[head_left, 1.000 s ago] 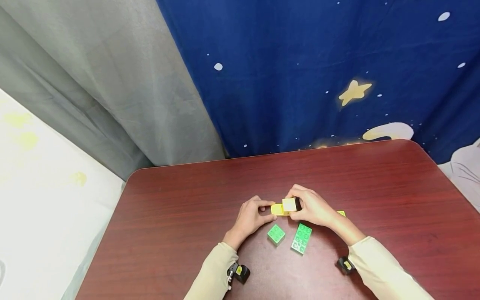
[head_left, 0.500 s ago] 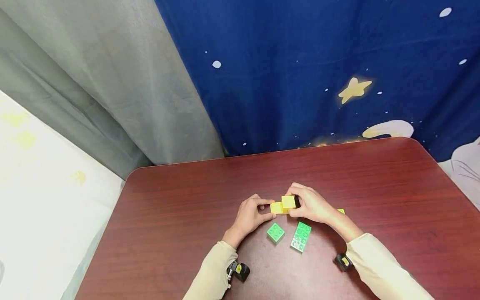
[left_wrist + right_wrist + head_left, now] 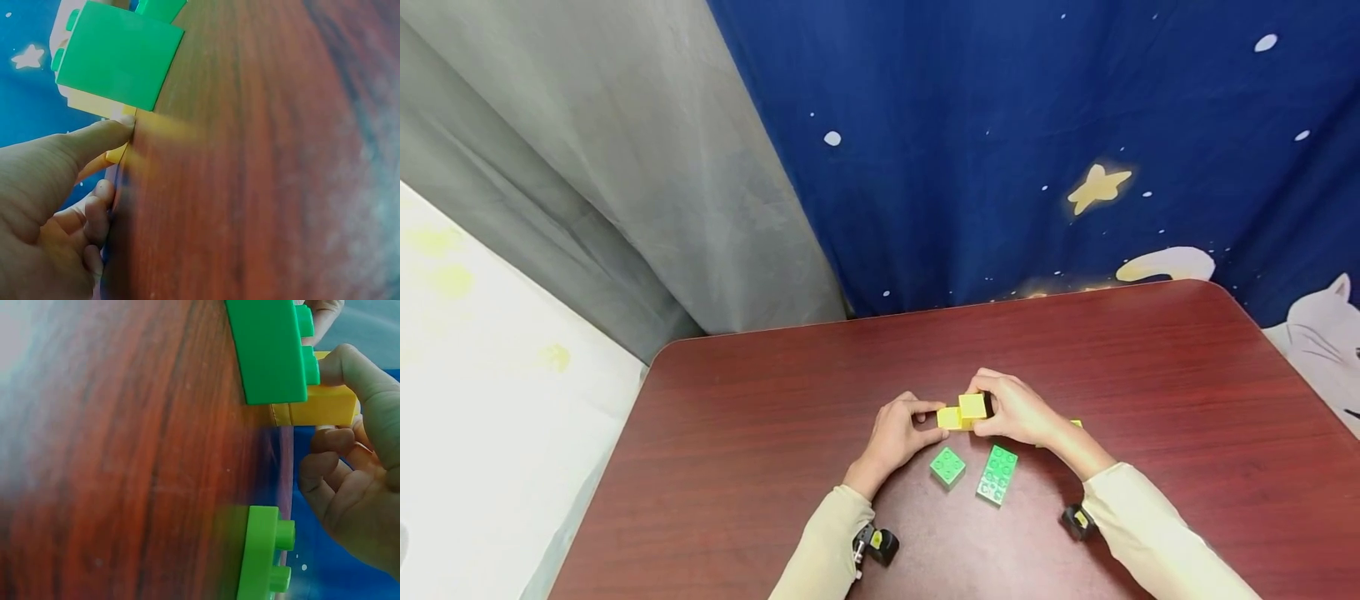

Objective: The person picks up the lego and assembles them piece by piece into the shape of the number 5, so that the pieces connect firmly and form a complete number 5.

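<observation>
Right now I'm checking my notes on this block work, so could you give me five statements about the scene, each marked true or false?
1. The left hand pinches a low yellow plastic block. True.
2. The right hand is holding nothing. False: it grips the raised, square-topped yellow plastic block.
3. The small square green plastic block lies studs up. True.
4. In the head view, the long rectangular green plastic block lies left of the small square one. False: it lies to its right.
5. Both these green blocks rest on a dark red, wood-grained table. True.
</observation>
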{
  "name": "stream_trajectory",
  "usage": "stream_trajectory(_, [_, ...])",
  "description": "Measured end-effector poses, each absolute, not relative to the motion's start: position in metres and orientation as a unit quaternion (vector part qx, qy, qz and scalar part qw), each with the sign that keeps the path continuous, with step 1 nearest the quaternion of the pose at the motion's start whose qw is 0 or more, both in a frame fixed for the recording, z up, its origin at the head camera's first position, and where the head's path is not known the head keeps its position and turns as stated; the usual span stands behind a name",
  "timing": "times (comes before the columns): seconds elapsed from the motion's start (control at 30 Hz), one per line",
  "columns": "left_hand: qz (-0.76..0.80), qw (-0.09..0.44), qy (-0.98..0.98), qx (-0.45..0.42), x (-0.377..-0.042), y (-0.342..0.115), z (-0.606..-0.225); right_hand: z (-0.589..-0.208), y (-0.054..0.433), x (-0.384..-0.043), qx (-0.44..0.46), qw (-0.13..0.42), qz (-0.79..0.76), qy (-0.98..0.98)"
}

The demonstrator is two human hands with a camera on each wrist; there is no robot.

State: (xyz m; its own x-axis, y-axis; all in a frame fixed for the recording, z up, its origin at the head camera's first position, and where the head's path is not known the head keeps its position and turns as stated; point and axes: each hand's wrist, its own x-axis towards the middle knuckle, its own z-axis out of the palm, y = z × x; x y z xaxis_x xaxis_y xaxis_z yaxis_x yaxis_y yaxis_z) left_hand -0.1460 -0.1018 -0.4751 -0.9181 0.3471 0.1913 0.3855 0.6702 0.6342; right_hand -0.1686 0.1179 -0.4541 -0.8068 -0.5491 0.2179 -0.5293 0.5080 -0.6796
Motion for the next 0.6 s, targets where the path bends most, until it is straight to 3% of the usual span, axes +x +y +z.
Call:
stream_trajectory(0.43, [-0.353, 0.025, -0.914, -0.197, -0.143, -0.104, -0.478, -0.445, 0.119, -0.161, -0.289, 0.036, -0.339, 0.895])
stream_trajectory(0.6, [-0.356, 0.024, -0.913, -0.196, -0.142, -0.104, -0.475, -0.438, 0.138, -0.146, -0.280, 0.017, -0.349, 0.894])
